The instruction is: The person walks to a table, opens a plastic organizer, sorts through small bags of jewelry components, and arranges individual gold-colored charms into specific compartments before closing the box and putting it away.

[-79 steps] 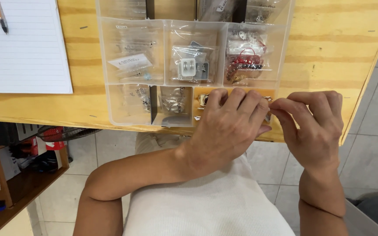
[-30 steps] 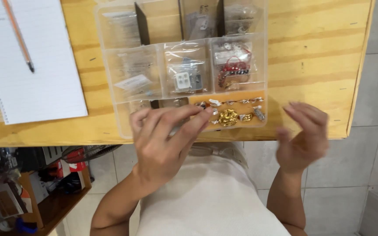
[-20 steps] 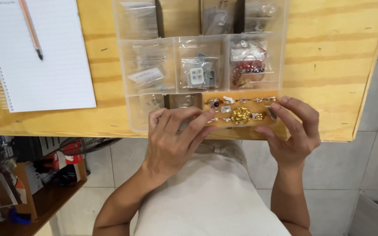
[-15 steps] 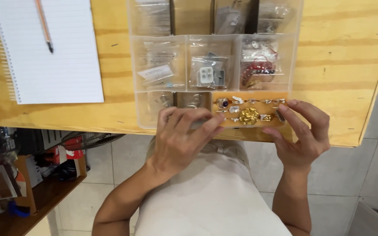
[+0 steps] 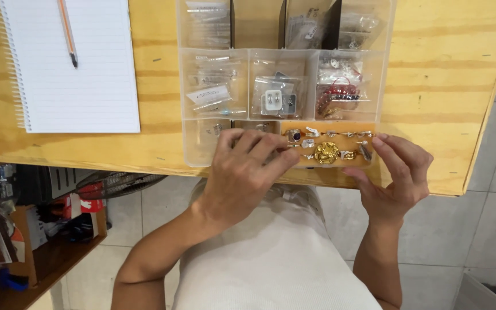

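A clear plastic organizer box [image 5: 202,146] with square compartments lies on a light plywood table [image 5: 431,86], close to its near edge. In the near right compartment sits an orange foam pad [image 5: 331,161] that carries rings: silver bands, one ring with a dark stone [image 5: 294,136] and a lumpy gold ring [image 5: 326,152]. The left hand [image 5: 242,178] lies flat over the near middle compartments, fingers spread, the fingertips touching the left end of the pad. The right hand [image 5: 394,181] is open, its fingers at the right end of the pad and its thumb at the near edge (it clamps nothing). The other compartments hold small clear bags, one with red beads [image 5: 340,92]. Well apart to the left lies a spiral notebook [image 5: 70,63] with lined paper and an orange pencil [image 5: 67,31] on it.
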